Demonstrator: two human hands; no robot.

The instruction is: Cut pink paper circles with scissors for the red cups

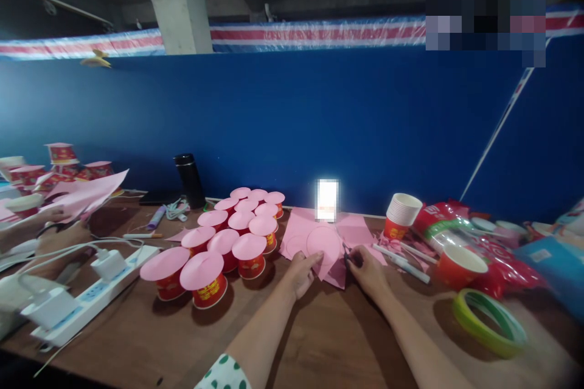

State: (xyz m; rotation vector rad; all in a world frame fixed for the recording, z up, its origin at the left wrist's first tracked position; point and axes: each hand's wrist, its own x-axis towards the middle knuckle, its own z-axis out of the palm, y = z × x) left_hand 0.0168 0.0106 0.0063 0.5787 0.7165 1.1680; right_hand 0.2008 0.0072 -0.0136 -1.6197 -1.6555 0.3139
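My left hand (301,275) pinches the near edge of a pink paper sheet (322,244) that has circles drawn on it. My right hand (367,271) is closed around dark-handled scissors (347,251) at the right side of that paper; the blades are hard to make out. More pink paper (358,229) lies beneath and behind. To the left stand several red paper cups (210,295), upside down, each topped by a pink paper disc (201,270).
A stack of paper cups (401,216), a marker (408,268), a single cup (460,267) and green tape (488,323) lie to the right. At left are a power strip (98,295), a black flask (189,181) and a co-worker's hands (64,240) with pink paper. A bright phone (327,200) stands behind.
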